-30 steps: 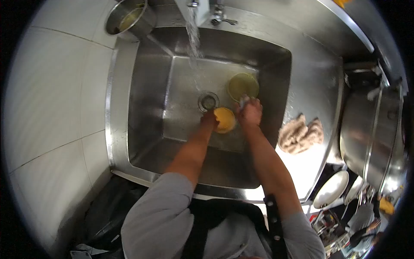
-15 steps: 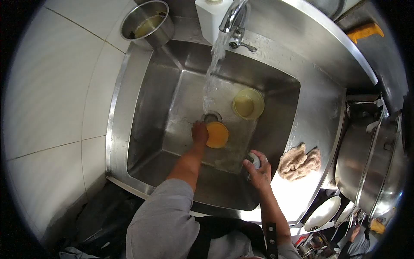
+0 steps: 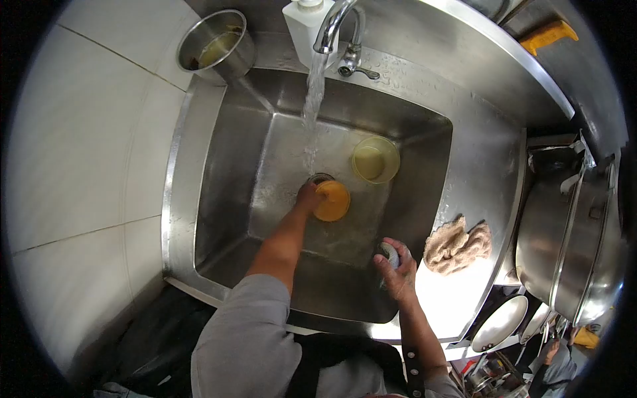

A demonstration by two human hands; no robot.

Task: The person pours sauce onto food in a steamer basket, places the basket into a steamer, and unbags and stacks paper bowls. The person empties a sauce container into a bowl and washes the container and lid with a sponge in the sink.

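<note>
Down in the steel sink (image 3: 229, 199), my left hand (image 3: 308, 197) grips the near-left rim of a round orange dish (image 3: 333, 202), close to the drain (image 3: 321, 178). Whether the dish is a lid or a shallow bowl I cannot tell. My right hand (image 3: 401, 275) is over the sink's right side, fingers curled around a pale greyish sponge (image 3: 389, 255). A translucent yellowish tub (image 3: 375, 160) stands on the sink floor beyond the dish. From the faucet (image 3: 326, 41) water runs down toward the drain.
A steel pot (image 3: 232, 58) with some liquid sits at the back-left corner, beside a white bottle (image 3: 302, 33). On the right ledge lies a crumpled brown cloth (image 3: 458, 245). Large steel pots (image 3: 564, 232) stand further right. Another person's arm (image 3: 552, 351) shows at lower right.
The orange dish has tilted slightly and shifted a little toward the drain with my left hand. My right hand still holds the sponge. The whole view has shifted slightly.
</note>
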